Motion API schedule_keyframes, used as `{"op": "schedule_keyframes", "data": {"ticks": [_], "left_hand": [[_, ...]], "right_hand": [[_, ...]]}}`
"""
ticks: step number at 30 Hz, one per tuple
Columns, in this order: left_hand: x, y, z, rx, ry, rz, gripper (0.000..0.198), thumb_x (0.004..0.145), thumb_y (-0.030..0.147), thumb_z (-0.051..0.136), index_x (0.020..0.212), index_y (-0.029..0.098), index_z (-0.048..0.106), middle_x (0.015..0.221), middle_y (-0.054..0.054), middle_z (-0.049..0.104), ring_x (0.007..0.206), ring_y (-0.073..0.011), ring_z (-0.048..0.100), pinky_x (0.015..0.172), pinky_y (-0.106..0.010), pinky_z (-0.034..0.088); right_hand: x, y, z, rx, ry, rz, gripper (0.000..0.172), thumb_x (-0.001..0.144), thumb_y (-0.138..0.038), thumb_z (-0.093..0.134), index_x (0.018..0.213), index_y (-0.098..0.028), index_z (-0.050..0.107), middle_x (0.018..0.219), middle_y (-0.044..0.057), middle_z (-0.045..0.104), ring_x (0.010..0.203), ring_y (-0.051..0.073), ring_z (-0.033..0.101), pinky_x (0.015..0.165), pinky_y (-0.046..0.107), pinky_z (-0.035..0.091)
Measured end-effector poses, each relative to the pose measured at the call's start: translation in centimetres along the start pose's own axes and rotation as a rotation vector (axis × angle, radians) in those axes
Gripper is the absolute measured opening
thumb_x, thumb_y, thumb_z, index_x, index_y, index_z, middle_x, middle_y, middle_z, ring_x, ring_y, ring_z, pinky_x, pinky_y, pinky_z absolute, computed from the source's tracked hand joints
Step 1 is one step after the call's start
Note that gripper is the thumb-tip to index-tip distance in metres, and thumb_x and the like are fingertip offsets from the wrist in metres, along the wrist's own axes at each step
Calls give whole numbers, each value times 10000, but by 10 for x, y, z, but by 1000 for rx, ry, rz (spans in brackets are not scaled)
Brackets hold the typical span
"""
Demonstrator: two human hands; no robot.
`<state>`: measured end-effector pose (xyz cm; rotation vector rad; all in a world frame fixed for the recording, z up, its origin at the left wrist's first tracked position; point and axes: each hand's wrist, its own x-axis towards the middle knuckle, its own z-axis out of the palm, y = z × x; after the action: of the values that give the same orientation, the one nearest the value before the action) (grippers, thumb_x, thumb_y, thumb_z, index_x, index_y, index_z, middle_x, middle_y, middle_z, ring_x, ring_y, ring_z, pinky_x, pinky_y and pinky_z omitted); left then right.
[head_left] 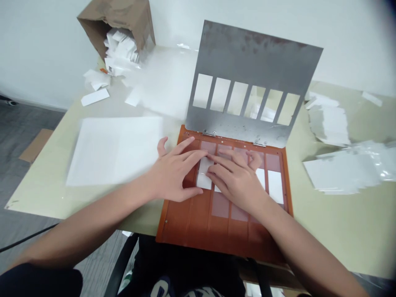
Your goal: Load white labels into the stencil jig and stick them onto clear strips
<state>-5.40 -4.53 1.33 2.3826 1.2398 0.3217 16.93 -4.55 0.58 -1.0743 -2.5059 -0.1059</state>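
Note:
A brown-orange jig base [198,225] with shallow lengthwise slots lies in front of me. Hinged to its far edge, a grey metal plate [256,53] stands raised, with several rectangular cut-outs in a row. White cards [275,185] sit in the slots, each over a clear film strip [220,206]. At the leftmost white card [204,180], my left hand [173,173] is spread, fingertips at its upper end and thumb by its left side. My right hand [236,175] lies over the middle slots with fingers extended, its fingertips touching the same card and hiding others.
A stack of white sheets [114,150] lies on the left of the table. Behind it, a tipped cardboard box [133,20] spills white pieces [120,47]. On the right are piles of white cards [340,171] and a torn-edged white stack [331,121].

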Motion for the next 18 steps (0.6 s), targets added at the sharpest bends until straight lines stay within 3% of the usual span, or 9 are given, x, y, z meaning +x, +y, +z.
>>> {"op": "schedule_keyframes", "data": {"ticks": [18], "left_hand": [[0,2,-4,4,-40,-20,682,862,450,560,1471,186,406,1370,-130,636,1504,-402,235,1111,-724,-72]], "right_hand": [[0,-1,-1,52,-25,40,182,998,-264,558,859,-225,669,1124,-8,764,1107,271,628,1009,470,183]]}}
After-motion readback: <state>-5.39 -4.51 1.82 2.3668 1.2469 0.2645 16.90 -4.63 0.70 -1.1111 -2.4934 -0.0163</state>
